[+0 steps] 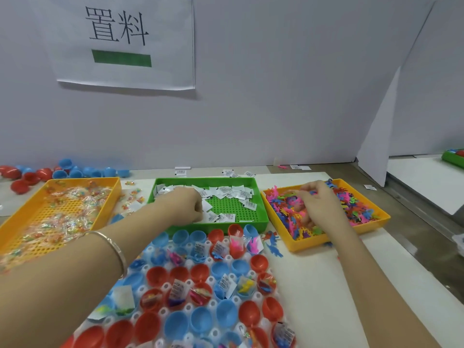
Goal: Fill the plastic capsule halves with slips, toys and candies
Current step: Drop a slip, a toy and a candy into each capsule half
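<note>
In the head view I am at the picking step: my left hand (pixel 187 205) pinches slips (pixel 226 194) in the green tray (pixel 251 224), my right hand (pixel 317 204) grasps toys (pixel 356 207). Next, I think, both must go into the empty capsule halves (pixel 200 320) on the counter (pixel 326 297)

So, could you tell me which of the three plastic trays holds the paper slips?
The green perforated plastic tray in the middle; the others are orange.

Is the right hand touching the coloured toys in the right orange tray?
Touching. The head view shows the right hand lying on the pile of coloured toys in the orange tray, with its curled fingers sunk among them.
</note>
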{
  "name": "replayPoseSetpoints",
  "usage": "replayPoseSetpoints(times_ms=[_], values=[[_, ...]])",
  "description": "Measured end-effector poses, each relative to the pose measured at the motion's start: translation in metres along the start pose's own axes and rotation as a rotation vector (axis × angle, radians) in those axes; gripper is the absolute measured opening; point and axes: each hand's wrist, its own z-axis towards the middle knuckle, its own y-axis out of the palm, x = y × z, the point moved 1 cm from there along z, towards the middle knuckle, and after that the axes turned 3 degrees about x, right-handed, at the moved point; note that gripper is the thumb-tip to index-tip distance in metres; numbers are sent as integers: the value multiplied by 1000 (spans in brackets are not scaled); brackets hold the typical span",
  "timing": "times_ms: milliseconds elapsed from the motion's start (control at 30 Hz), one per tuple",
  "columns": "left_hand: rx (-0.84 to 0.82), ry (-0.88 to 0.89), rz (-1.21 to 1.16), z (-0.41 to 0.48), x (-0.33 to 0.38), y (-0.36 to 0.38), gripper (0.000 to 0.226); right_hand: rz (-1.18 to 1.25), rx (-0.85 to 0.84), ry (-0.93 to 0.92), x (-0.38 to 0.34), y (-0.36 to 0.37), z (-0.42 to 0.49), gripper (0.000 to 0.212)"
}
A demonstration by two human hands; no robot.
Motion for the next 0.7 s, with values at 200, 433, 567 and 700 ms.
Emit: replayPoseSetpoints(times_ms=[200, 433, 567, 700], values=[[-7, -8, -119, 2, -2, -1, 43, -318, -121, -100, -1, -8, -3, 26], [239, 150, -544, 5, 48, -13, 32, 39, -306, -40, -19, -19, -9, 13], [80, 325, -608, 3, 101, -13, 46, 266, -351, -31, -28, -19, -14, 15], [59, 266, -222, 12, 105, -10, 41, 315, -307, -56, -29, -21, -14, 17]])
